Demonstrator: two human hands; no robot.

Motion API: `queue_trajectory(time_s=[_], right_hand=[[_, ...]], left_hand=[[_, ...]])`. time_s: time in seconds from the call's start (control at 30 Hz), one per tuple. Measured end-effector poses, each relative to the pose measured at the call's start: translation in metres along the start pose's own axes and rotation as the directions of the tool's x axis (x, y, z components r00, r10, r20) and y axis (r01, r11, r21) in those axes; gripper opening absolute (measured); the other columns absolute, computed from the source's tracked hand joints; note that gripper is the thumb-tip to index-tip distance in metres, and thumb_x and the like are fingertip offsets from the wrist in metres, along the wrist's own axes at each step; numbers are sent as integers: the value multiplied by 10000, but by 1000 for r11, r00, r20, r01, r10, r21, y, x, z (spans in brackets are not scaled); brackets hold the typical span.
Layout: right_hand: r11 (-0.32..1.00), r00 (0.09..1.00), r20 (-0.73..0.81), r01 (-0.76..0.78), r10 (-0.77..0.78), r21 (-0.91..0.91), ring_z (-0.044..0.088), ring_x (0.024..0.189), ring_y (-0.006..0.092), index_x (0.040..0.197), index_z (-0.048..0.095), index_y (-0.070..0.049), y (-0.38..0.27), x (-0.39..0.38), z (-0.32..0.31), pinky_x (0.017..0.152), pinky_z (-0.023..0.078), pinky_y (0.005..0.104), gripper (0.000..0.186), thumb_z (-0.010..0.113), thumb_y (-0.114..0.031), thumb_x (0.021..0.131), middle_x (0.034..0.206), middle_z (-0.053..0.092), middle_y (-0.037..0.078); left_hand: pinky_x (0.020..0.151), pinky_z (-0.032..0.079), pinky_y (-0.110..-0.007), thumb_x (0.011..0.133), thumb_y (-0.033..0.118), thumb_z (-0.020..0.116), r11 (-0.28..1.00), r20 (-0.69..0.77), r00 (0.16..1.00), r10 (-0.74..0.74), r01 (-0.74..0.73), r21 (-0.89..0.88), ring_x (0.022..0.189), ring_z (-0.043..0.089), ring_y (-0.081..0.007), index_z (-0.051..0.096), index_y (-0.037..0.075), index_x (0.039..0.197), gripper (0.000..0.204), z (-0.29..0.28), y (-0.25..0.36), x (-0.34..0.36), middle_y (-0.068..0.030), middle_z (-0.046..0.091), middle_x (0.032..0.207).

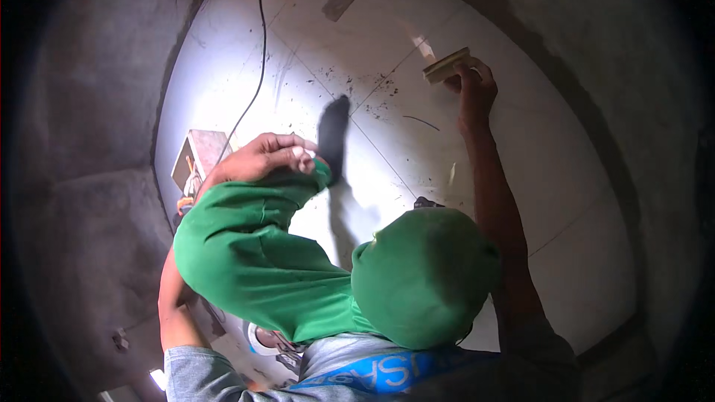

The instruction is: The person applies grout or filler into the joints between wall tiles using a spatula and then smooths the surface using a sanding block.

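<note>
Fingers (478, 73) of the right hand (475, 97) are closed around the near side of a pale yellow-tan, straight-edged rectangular block (447, 67), its material hard to judge at this size. That block lies just ahead and to the left of the right knuckles, over large whitish floor tiles (536, 156) with thin dark seams; its long axis slants from lower left to upper right, across the line of the forearm. Contact between its underside and the floor cannot be made out. A scatter of small dark crumbs (381, 83) lies to its left, nearer this hand than the other.

Well apart, the left hand (264, 158) hangs over a bent leg in bright green cloth trousers (261, 260), fingers and thumb curled near the cuff beside a black-socked foot (335, 130); whether they pinch anything, I cannot tell.
</note>
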State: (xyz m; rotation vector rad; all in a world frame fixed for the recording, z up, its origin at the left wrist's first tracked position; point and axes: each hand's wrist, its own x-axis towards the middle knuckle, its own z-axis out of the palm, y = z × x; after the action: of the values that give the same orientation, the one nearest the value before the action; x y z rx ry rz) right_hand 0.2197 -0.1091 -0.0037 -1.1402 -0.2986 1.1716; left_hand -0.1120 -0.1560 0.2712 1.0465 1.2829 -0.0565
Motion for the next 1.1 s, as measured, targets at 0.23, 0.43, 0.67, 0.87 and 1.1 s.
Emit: queue_trajectory(time_s=[0.23,0.43,0.67,0.87,1.1], right_hand=[[929,593,781,-366,196,45,668,1250,262,1443,590,-13,-45,-14,65,1080,563,452,569,790,-105,919,1366,673,145],[896,417,881,-444,225,-18,650,1293,217,1517,533,30,-71,10,98,1144,493,418,722,841,-111,880,1424,671,119],[922,531,754,-204,387,-330,618,1358,236,1530,537,39,-48,75,87,1190,441,441,690,800,-128,915,1472,658,130],[117,697,711,717,-98,-687,487,1485,407,1512,525,37,-5,116,45,1239,364,545,634,735,-179,955,1594,511,248],[-307,727,685,665,58,-680,354,1559,449,1563,440,19,12,92,0,1257,289,620,676,658,-222,969,1668,385,278]], left_hand=[[1045,549,-372,1133,288,585,994,-104,992,69,-78,-81,1173,694,-191,668,-9,1390,401,-31,5,59,-75,759,1210],[1139,496,-498,1068,431,583,759,299,889,348,-81,-646,1337,608,-381,437,-34,1575,704,-30,22,158,-263,558,1496],[1203,462,-483,1108,357,536,647,353,785,509,-77,-759,1423,553,-313,345,-36,1629,680,-53,55,224,-226,544,1527],[1071,523,-384,1129,309,524,876,162,919,360,-273,-398,1244,628,-192,477,0,1533,510,-151,99,244,-128,612,1396],[850,560,-394,1106,327,589,751,-188,783,592,-621,-224,1003,683,-197,683,-21,1201,373,-111,119,393,-127,696,1145]])
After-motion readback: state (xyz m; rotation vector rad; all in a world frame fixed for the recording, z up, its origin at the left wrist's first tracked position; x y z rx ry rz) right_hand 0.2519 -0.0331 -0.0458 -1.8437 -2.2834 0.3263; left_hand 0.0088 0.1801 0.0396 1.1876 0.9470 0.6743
